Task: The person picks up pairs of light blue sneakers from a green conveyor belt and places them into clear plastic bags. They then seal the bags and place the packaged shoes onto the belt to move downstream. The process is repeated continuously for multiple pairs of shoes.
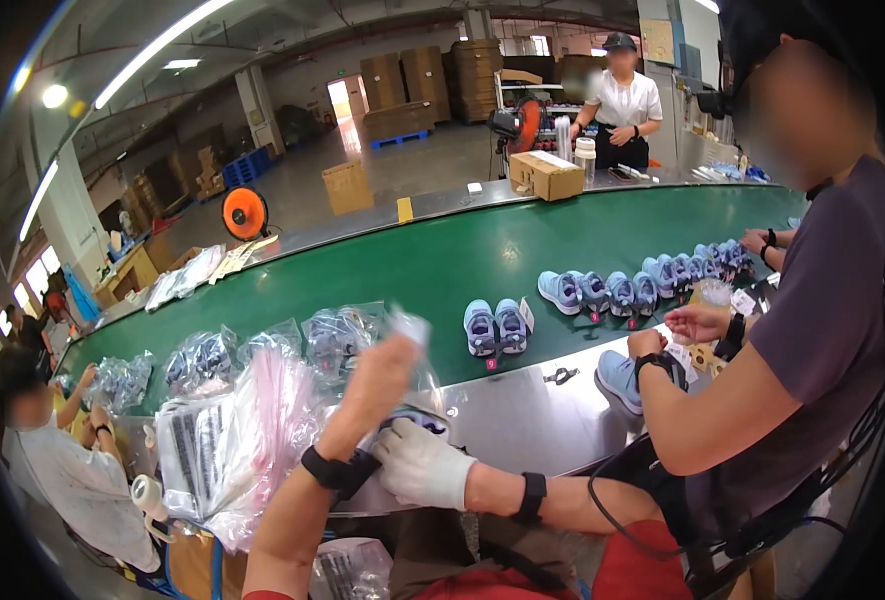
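My left hand (pixel 377 385), bare with a black wrist strap, is raised with its fingers closed on the top of a clear plastic bag (pixel 424 385). The bag's upper edge is blurred. Lower down, my right hand (pixel 422 466) in a white glove presses on a light-blue shoe (pixel 430 424) at the table edge. Most of that shoe is hidden by the glove and the plastic. Ahead on the green belt stands a pair of light-blue sneakers (pixel 479 328) with a pink tag. Bagged shoes (pixel 338 335) lie to the left of it.
A stack of flat plastic bags (pixel 272 415) lies left of my hands. More sneakers (pixel 617 290) line the green conveyor belt (pixel 412 250) on the right. A co-worker (pixel 762 400) sits close on my right, another (pixel 72 470) on my left. A cardboard box (pixel 546 176) stands across the belt.
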A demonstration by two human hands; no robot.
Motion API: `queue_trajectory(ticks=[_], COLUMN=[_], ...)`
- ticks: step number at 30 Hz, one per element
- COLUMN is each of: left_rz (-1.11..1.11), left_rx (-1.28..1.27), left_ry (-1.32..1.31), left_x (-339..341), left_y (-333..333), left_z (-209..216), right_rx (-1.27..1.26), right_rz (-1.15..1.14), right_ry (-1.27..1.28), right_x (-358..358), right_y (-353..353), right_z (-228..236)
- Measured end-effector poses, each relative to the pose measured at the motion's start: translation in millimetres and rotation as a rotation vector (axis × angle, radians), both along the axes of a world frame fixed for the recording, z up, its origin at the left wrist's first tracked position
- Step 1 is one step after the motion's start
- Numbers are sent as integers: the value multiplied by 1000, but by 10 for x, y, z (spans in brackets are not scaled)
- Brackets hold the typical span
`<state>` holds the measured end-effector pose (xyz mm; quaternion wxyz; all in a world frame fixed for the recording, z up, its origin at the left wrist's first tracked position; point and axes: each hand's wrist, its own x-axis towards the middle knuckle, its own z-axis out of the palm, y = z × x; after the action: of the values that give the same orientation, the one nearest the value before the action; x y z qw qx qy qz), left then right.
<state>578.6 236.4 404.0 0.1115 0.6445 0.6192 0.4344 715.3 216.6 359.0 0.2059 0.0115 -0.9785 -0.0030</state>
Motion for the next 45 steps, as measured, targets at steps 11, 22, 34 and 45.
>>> queue_trajectory(ticks=[11, 22, 34, 45], left_rz=[212, 130, 380, 378], left_rx=[-98, -128, 19, 60], left_ry=[16, -308, -517, -1064], left_x=[27, 414, -187, -206], left_y=[-749, -487, -40, -305], left_z=[-232, 8, -415, -497], right_rx=[-521, -387, -359, -1461], right_rz=[-386, -598, -610, -271], right_ry=[190, 195, 54, 213], right_x=[-66, -894, -1744, -242], right_y=[615, 1210, 1735, 1091], right_z=[-510, -712, -847, -479])
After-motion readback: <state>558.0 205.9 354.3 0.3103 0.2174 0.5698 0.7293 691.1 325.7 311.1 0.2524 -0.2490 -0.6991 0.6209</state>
